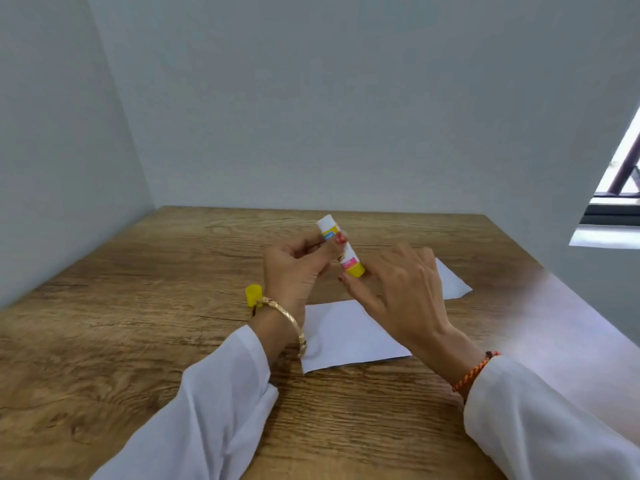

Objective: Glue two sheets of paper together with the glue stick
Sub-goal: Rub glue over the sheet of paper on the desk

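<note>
a: glue stick point(339, 245) is held above the tabletop point(138, 306), in the left hand point(298, 268). its fingers point(313, 242) are curled around the middle of the tube.

b: how does its long axis lie?

a: tilted, white end far and left, yellow base near and right. the right hand point(398, 289) is at that base, fingers loose, touching it or just beside; i cannot tell which.

b: so i judge the right hand will twist the base. where is the paper?

a: two white sheets lie flat: near sheet point(346, 337) under the hands, far sheet point(450, 282) to the right. yellow cap point(253, 295) stands left of the left wrist. wooden tabletop, grey walls, window point(620, 188) far right.
</note>
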